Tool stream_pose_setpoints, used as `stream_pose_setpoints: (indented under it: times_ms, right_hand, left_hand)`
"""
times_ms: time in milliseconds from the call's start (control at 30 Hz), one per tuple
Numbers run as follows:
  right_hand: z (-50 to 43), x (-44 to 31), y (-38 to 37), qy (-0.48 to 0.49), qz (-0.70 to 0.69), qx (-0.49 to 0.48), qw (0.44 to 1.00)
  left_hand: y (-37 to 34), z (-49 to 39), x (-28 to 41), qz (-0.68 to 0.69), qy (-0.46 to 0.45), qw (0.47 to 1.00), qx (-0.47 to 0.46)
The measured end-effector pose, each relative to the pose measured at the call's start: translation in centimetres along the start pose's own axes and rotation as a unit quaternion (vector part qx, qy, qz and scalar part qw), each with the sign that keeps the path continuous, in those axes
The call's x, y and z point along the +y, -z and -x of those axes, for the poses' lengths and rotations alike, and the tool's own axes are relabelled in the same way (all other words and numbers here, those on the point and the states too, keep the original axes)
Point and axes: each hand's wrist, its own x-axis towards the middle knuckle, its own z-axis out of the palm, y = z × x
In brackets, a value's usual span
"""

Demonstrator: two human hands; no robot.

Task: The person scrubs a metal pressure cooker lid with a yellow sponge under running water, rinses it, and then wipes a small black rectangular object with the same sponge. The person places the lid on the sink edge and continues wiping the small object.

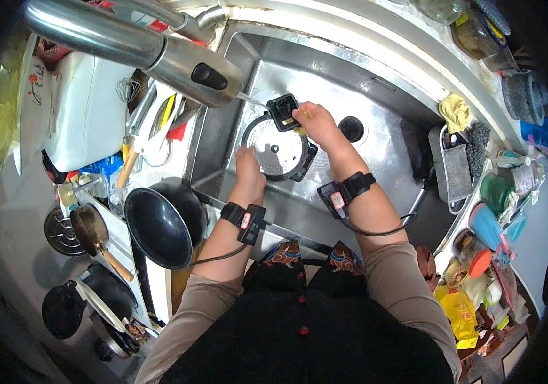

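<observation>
A stainless-steel sink [374, 158] lies before me. In it rests a round, perforated metal disc with a black rim [274, 149], like an inner lid. My left hand [250, 168] is at this disc's near-left edge, its fingertips against the rim. My right hand [317, 122] holds a small black square container [282, 111] over the disc's far edge, with something yellowish between the fingers. Water runs from the pull-out faucet head [206, 79] towards the container. The sink's drain [351, 129] is to the right of my right hand.
A black wok [158, 228] stands left of the sink. Utensils [158, 115] crowd the left counter. A metal caddy [452, 168] hangs at the sink's right side, with a yellow cloth [454, 113] near it. Bottles, cups and a yellow bag [457, 312] line the right counter.
</observation>
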Motion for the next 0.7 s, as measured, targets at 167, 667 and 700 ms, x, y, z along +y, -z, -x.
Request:
stream_pose_setpoints:
  times_ms: [167,667,700]
  right_hand:
    - [0.4,0.1,-0.8,0.023,-0.013,-0.021,0.999]
    - [3.3,-4.4,0.9,0.063,-0.179,0.091,0.978]
    - [3.7,-4.6,0.4,0.070,-0.131,0.081,0.986]
  left_hand:
    - [-4.9,2.6,3.1,0.023,-0.110,0.964,-0.242]
    - [-7.3,4.2,4.1,-0.133,-0.129,0.955,-0.231]
    - [-7.3,4.3,4.1,-0.127,-0.127,0.955,-0.236]
